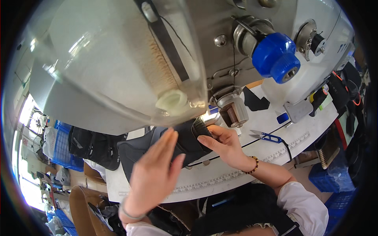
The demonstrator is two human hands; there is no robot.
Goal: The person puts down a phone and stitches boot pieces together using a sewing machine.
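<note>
A dark piece of sewn fabric point(147, 146) lies under the sewing machine point(118, 70), its far part hidden by the clear guard. On its right end, by a ribbed black edge point(201, 128), my right hand point(227, 146) closes thumb and fingers on the cloth. My left hand point(157, 165), a little smeared by motion, is over the near left part of the fabric with its fingers stretched out. Whether its fingertips touch the cloth I cannot tell. The needle area is hidden behind the guard.
Blue-handled thread snips point(271, 137) lie right of my right hand. A measuring tape strip point(197, 185) follows the table's near edge. A black offcut point(255, 100) rests beside the machine. Black sewn pieces point(96, 146) are heaped at the left, near blue crates point(65, 145).
</note>
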